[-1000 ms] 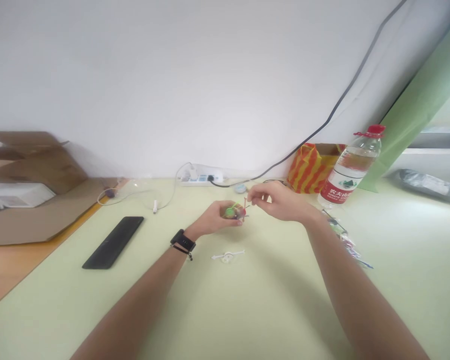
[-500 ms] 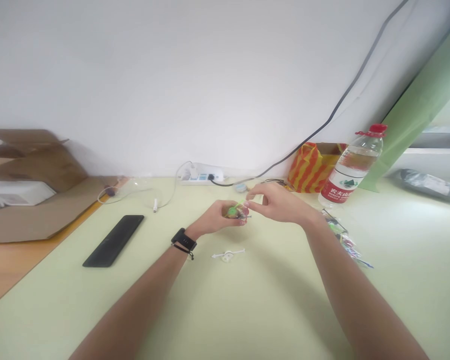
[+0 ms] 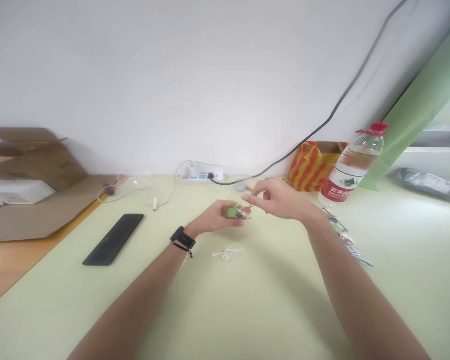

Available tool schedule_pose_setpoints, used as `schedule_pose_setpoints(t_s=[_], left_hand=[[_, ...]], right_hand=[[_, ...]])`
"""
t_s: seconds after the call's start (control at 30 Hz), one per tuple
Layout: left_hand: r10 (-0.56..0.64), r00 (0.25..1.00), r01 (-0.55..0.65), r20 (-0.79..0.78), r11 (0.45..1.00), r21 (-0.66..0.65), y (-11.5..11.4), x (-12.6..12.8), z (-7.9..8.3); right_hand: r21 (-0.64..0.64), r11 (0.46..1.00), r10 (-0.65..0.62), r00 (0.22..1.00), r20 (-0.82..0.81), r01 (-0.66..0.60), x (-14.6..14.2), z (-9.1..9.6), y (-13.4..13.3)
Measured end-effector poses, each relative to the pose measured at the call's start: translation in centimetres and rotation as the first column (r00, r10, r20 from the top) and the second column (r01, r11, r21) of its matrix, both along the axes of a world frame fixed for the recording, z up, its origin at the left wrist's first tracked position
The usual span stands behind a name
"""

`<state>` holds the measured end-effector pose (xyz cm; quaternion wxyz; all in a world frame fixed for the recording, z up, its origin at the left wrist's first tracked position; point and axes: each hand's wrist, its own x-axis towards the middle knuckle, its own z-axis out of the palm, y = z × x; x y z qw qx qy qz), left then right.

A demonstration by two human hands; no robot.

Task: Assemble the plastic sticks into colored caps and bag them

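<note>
My left hand [image 3: 214, 218] is closed around a small plastic assembly [image 3: 232, 213] with a light green round part facing me. A red piece [image 3: 247, 212] and thin bits stick out on its right side. Just above that side, my right hand [image 3: 279, 199] has thumb and forefinger curled together in a pinch. What lies between those fingertips is too small to make out. Below the hands, a white wheel-like part with a thin arrow-ended bar [image 3: 228, 255] rests on the table.
A black flat slab [image 3: 113, 240] lies at left, beside a cardboard box [image 3: 69, 200]. Against the wall are a power strip [image 3: 218, 175] and white cable. On the right stand a water bottle [image 3: 345, 175], a red-yellow bag [image 3: 303, 167] and several small packaged parts [image 3: 348, 240].
My right hand has shifted slightly, its fingertips lifting a little at the assembly's upper right. More of the red piece shows. My left hand stays nearly still.
</note>
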<state>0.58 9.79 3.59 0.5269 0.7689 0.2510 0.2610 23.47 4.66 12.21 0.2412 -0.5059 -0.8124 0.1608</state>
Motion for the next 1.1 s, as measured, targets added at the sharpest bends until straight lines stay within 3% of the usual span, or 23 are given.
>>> schedule_pose_setpoints(t_s=[0.3,0.7,0.9,1.1], left_hand=[[-0.03,0.997,0.03,-0.068,1.0,-0.003,0.2,-0.4,0.4],[-0.128,0.988,0.126,-0.083,0.992,-0.029,-0.6,-0.1,1.5],[-0.139,0.982,0.137,-0.131,0.99,-0.024,-0.7,0.1,1.4],[-0.165,0.983,0.161,-0.083,0.986,-0.052,-0.4,-0.1,0.8]], right_hand=[[-0.113,0.993,-0.032,0.991,-0.134,0.017,0.5,0.1,0.1],[-0.304,0.949,0.09,0.996,0.019,-0.08,0.1,0.4,-0.1],[-0.384,0.904,0.184,0.982,-0.043,-0.186,-0.4,0.3,-0.2],[-0.316,0.939,0.116,0.99,-0.076,-0.134,0.0,0.1,0.1]])
